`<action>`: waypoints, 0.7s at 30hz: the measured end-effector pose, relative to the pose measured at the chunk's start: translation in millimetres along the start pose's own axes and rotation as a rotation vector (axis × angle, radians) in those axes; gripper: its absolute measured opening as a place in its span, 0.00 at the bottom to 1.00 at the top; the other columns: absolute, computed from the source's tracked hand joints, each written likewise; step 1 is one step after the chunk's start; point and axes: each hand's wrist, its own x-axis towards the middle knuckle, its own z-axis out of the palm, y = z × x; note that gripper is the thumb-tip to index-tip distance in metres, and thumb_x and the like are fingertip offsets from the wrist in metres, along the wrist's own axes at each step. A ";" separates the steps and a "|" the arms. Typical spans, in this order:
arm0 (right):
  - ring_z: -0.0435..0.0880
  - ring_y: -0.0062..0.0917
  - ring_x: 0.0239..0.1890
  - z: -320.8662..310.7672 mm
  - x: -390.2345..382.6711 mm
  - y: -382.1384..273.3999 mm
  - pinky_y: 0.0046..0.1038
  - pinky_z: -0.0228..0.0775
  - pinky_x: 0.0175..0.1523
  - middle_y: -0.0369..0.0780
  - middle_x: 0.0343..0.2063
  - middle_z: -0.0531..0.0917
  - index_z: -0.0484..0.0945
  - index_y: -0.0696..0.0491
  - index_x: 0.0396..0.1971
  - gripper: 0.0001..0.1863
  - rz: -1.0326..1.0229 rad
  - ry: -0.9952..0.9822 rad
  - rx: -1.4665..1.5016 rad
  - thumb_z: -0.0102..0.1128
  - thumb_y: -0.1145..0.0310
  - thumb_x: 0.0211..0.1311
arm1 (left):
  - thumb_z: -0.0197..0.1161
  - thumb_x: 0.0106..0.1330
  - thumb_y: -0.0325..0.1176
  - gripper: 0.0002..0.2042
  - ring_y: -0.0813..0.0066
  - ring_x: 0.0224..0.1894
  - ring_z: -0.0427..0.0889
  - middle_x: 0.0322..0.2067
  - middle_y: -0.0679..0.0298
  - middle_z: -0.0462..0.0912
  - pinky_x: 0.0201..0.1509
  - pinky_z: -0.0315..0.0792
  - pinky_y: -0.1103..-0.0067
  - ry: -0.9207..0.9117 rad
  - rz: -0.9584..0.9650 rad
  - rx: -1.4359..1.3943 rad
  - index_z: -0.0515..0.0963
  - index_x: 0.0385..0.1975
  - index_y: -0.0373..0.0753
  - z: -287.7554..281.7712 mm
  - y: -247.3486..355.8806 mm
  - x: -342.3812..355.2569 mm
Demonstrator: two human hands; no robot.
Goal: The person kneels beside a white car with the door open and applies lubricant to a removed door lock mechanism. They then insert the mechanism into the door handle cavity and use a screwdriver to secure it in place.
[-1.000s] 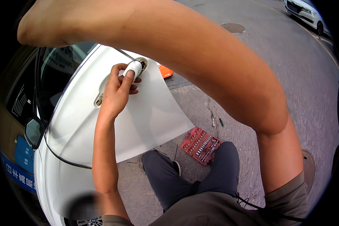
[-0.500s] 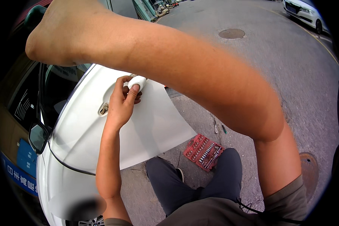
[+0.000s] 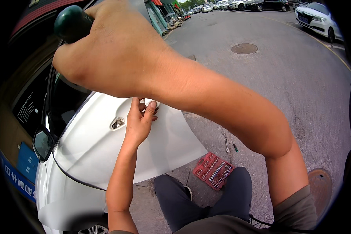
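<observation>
My right hand (image 3: 113,50) is closed tight around a dark green tool handle (image 3: 72,24), raised above the white car door (image 3: 105,152); my left hand (image 3: 140,123) rests half-curled on the door just right of its handle slot (image 3: 117,123), fingertips pinching a small white piece (image 3: 149,103) largely hidden by my forearm

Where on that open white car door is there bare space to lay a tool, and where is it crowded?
The white door panel is bare below the left hand, down to its lower edge. The pavement near the manhole cover is open. It is crowded around the handle recess and beside the red socket set.
</observation>
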 end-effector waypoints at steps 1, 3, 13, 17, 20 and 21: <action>0.67 0.28 0.13 -0.4 -2.5 -0.8 0.31 0.60 0.21 0.40 0.10 0.69 0.68 0.56 0.12 0.08 -0.004 0.009 0.008 0.55 0.74 0.45 | 0.60 0.73 0.40 0.23 0.67 0.41 0.85 0.38 0.54 0.82 0.43 0.81 0.73 0.023 0.016 0.088 0.66 0.62 0.36 -1.3 0.3 -1.7; 0.67 0.28 0.13 -2.1 -9.1 -2.4 0.31 0.60 0.21 0.40 0.10 0.69 0.68 0.56 0.12 0.09 -0.012 0.024 0.037 0.55 0.74 0.45 | 0.62 0.72 0.39 0.21 0.66 0.41 0.85 0.37 0.56 0.82 0.43 0.80 0.73 0.068 0.043 0.267 0.71 0.58 0.35 -5.1 -0.4 -5.0; 0.66 0.16 0.15 -31.6 -25.1 -24.2 0.25 0.59 0.21 0.34 0.11 0.70 0.71 0.56 0.15 0.10 0.371 0.010 0.530 0.60 0.71 0.49 | 0.69 0.66 0.38 0.22 0.69 0.38 0.87 0.37 0.55 0.84 0.41 0.79 0.77 0.153 0.013 0.080 0.77 0.55 0.32 2.8 5.6 -9.1; 0.65 0.11 0.14 -43.1 -31.6 -34.8 0.18 0.56 0.20 0.30 0.14 0.70 0.71 0.53 0.22 0.13 0.590 -0.098 0.692 0.65 0.64 0.58 | 0.70 0.64 0.37 0.21 0.67 0.38 0.87 0.38 0.52 0.85 0.44 0.80 0.74 0.146 0.107 0.125 0.79 0.54 0.33 -5.5 5.5 -7.0; 0.64 0.10 0.14 -45.2 -32.8 -35.1 0.19 0.54 0.20 0.30 0.13 0.69 0.70 0.53 0.22 0.13 0.580 -0.086 0.693 0.64 0.66 0.58 | 0.70 0.65 0.36 0.21 0.66 0.38 0.87 0.38 0.51 0.85 0.44 0.81 0.75 0.180 0.149 0.136 0.79 0.54 0.31 -1.0 3.2 -7.1; 0.63 0.10 0.14 -45.7 -32.7 -36.2 0.19 0.54 0.19 0.29 0.13 0.68 0.69 0.52 0.22 0.12 0.580 -0.078 0.681 0.63 0.66 0.58 | 0.69 0.65 0.36 0.21 0.66 0.38 0.87 0.37 0.51 0.84 0.43 0.81 0.75 0.201 0.156 0.115 0.79 0.54 0.30 2.3 1.8 -7.3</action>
